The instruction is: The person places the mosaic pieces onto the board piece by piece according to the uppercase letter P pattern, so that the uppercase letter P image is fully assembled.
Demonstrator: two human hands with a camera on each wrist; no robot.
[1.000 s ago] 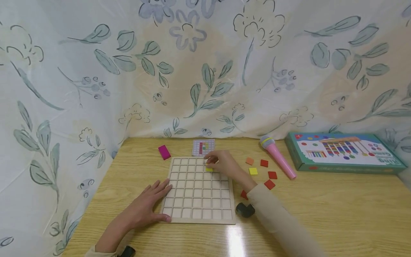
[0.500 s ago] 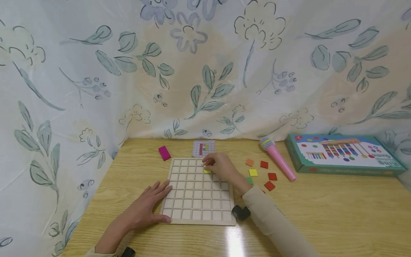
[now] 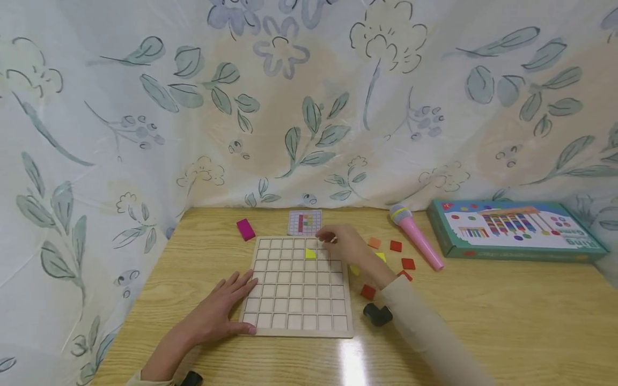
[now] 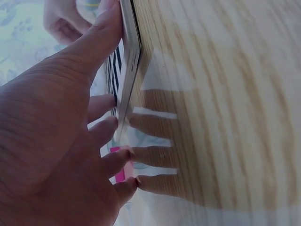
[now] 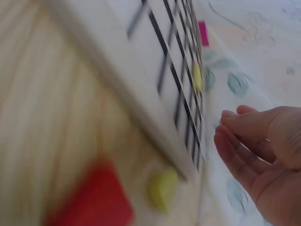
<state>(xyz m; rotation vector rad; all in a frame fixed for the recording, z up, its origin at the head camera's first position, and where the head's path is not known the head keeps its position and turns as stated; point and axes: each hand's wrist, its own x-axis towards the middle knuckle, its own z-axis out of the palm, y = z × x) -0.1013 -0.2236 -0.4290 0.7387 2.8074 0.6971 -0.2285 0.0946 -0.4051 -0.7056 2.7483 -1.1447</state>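
A wooden grid board (image 3: 296,306) lies on the table. One yellow quarter-round tile (image 3: 310,253) sits in a cell of its second row from the far edge. My left hand (image 3: 223,305) rests along the board's left edge, fingers spread, thumb at the near corner; its fingertips meet the table in the left wrist view. Over the board's far right part hovers my right hand (image 3: 344,247), just right of the yellow tile. The right wrist view shows that hand (image 5: 263,150) with thumb and fingers loosely bent and nothing between them.
Right of the board lie several loose tiles, among them red (image 3: 368,291), orange (image 3: 374,243) and yellow (image 3: 354,270). A pattern card (image 3: 304,222) and a magenta block (image 3: 245,229) lie behind it. Farther right are a pink toy microphone (image 3: 420,241) and a game box (image 3: 516,230).
My right hand has let go of the yellow tile, which now lies in a grid cell, and has moved off to the right. The left hand has stayed in place.
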